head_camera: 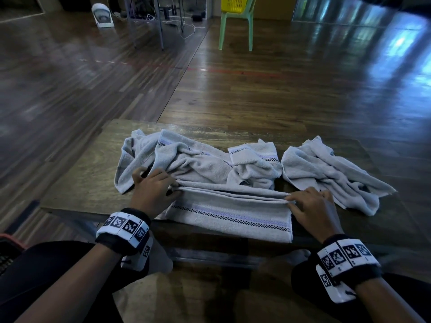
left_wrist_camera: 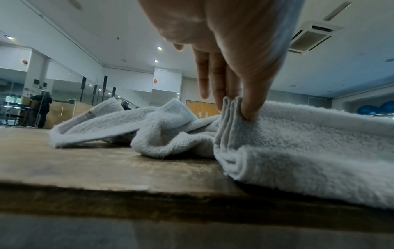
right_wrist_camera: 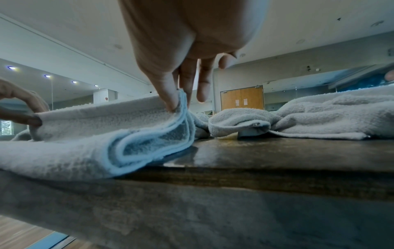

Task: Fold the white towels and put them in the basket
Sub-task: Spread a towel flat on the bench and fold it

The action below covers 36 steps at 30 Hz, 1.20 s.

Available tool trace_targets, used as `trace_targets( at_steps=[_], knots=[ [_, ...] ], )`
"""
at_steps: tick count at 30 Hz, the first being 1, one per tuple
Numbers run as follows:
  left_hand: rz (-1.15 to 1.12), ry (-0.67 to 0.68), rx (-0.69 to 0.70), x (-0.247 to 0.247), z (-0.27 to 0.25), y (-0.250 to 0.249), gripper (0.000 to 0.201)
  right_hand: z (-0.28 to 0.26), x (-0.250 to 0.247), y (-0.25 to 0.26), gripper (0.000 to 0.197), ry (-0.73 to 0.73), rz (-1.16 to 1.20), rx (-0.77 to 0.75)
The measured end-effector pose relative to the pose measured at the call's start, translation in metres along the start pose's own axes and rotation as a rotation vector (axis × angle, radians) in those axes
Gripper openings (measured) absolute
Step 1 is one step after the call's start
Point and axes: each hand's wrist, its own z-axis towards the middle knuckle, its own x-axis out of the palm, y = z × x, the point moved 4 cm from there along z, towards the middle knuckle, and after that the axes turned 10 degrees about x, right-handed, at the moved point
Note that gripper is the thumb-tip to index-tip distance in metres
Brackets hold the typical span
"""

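The person sits at the near edge of a low wooden bench (head_camera: 93,159) with one white towel partly folded in front of them. This striped towel (head_camera: 229,217) lies along the near edge, its lower portion hanging slightly over it, and its stacked layers form a ridge along its far side. The left hand (head_camera: 152,190) pinches the left end of that ridge; the left wrist view shows thumb and fingertips (left_wrist_camera: 248,107) closed on several gathered edges of cloth. The right hand (head_camera: 311,207) pinches the right end in the same manner, thumb and index finger clamped on the layered hem, as the right wrist view confirms. Two further towels remain unfolded: a crumpled towel (head_camera: 186,159) behind the folded one toward the far left corner, and a second loose towel (head_camera: 326,173) toward the right edge. A basket edge (head_camera: 9,243) appears to show at the person's left, below the bench, though too little is visible to be certain. Judged from this layout, the step in hand is a lengthwise fold of the first towel. The next move calls for both hands to carry the pinched edges together, keeping the layers aligned, then to lay them flat and fold again crosswise before transfer to the basket.
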Motion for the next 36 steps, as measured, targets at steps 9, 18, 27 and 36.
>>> trace_targets(
  at_steps=[9, 18, 27, 36],
  knots=[
    [-0.079, 0.034, -0.071, 0.0, -0.002, 0.004, 0.019, 0.0, -0.004, 0.001, 0.034, 0.015, 0.022, -0.016],
    [-0.282, -0.02, -0.157, -0.027, 0.007, -0.002, 0.026, 0.001, -0.029, 0.003, 0.027, 0.016, 0.09, 0.006],
    [-0.151, -0.054, 0.136, -0.094, -0.011, -0.007, 0.017, -0.014, -0.095, 0.012, 0.03, -0.048, 0.225, -0.1],
    [-0.121, -0.093, 0.026, -0.11, -0.016, -0.003, 0.025, -0.013, -0.101, 0.017, 0.014, -0.009, 0.283, -0.076]
  ],
)
